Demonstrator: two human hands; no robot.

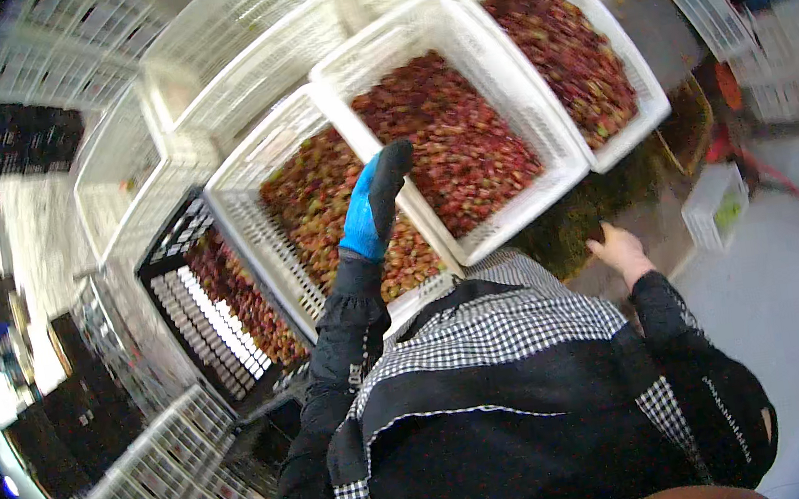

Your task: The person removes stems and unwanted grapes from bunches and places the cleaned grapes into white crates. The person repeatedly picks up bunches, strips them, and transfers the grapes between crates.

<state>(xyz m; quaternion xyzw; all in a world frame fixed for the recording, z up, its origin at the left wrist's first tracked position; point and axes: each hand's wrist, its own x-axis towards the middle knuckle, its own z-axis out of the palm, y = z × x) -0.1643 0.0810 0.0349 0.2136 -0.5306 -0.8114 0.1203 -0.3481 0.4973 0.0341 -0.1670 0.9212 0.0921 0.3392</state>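
Observation:
My left hand (pixel 377 195), in a blue and black work glove, hovers over the rims where two white plastic crates meet. Under it on one side is the left white crate (pixel 239 183), and on the other the middle white crate (pixel 500 96). Both hold small red and greenish fruits (pixel 464 135), too blurred to name exactly. The palm side is hidden, so its grip does not show. My right hand (pixel 619 249) is bare and low at my right side, beside a dark brownish-green surface (pixel 555 225). Whether it pinches anything is unclear.
A third white crate (pixel 619 80) of such fruits stands to the right, and a black crate (pixel 188 338) with more to the left. Other white crates (pixel 254 64) stand behind. A small white basket (pixel 702 217) with something green sits on the floor at right, near a red stand (pixel 755 161).

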